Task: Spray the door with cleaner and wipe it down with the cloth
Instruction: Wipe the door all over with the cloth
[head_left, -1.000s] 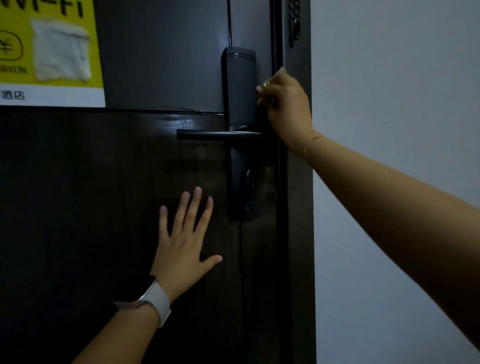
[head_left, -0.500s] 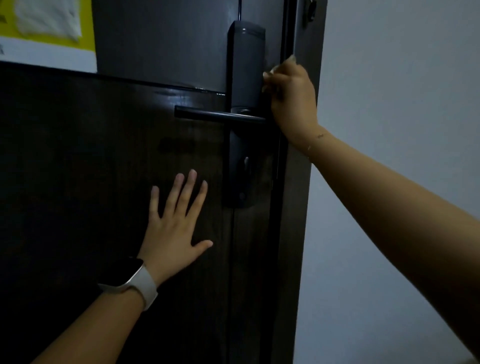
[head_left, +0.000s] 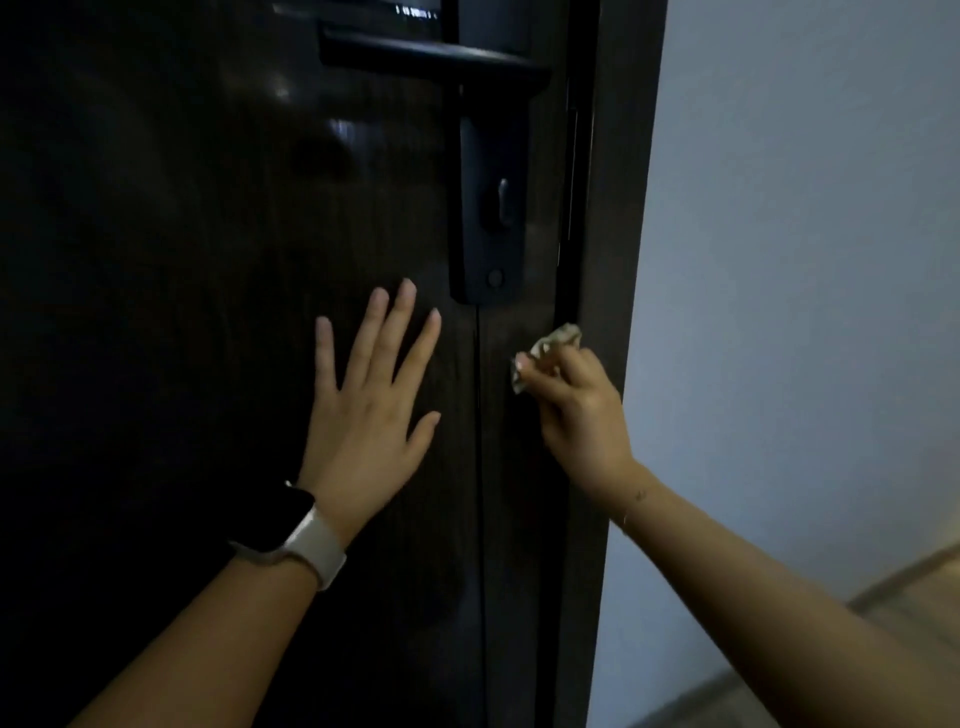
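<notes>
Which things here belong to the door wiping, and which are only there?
For the job:
door
cloth, bunched in the right hand at the door edge
left hand, flat on the door

Only there:
handle
lock plate
watch
wall

No cleaner bottle is in view.

Lock plate (head_left: 485, 208) above both hands; bare door (head_left: 156, 260) leftward.
</notes>
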